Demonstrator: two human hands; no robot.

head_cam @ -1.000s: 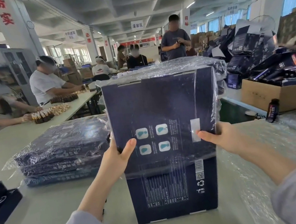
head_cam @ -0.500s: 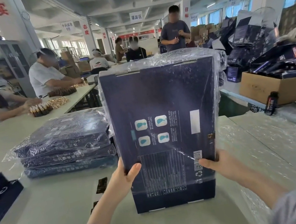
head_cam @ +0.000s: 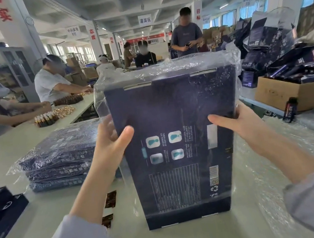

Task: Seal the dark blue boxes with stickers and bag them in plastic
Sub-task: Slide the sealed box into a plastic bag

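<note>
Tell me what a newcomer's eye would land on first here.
The tall dark blue box at centre stands upright in a clear plastic bag that covers all but its bottom strip, gripped at its sides by the left hand and right hand. Next come the stack of bagged boxes on the table to its left and the cardboard carton heaped with dark packs at far right.
</note>
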